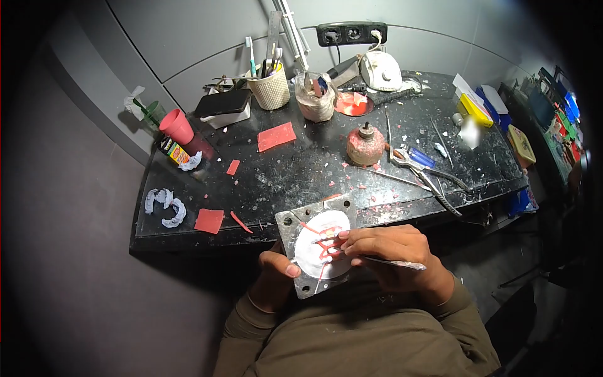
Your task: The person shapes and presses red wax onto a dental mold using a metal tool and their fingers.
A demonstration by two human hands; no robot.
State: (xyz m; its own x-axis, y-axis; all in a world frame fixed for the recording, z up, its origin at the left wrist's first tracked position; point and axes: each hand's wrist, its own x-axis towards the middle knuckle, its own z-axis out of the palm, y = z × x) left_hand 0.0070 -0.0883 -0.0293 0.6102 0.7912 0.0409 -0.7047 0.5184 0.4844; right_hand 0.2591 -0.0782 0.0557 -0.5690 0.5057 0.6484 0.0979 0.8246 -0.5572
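My left hand (275,269) grips the near left edge of a square metal dental flask half (286,234), thumb on top. The flask is tilted above the desk's front edge and has holes in its corners. White plaster (308,256) fills its round middle, with red wax strips (324,250) and small whitish pieces set in it. My right hand (392,246) is closed on a thin carving tool (402,262), its handle end pointing right. The fingertips rest over the wax area and hide the tool's working tip.
On the black desk (251,188) lie red wax sheets (276,137), white dental pieces (173,212), pliers (418,168) and a spirit burner (365,146). Farther back stand a brush holder (270,91), a pink cup (176,125) and a white device (380,70).
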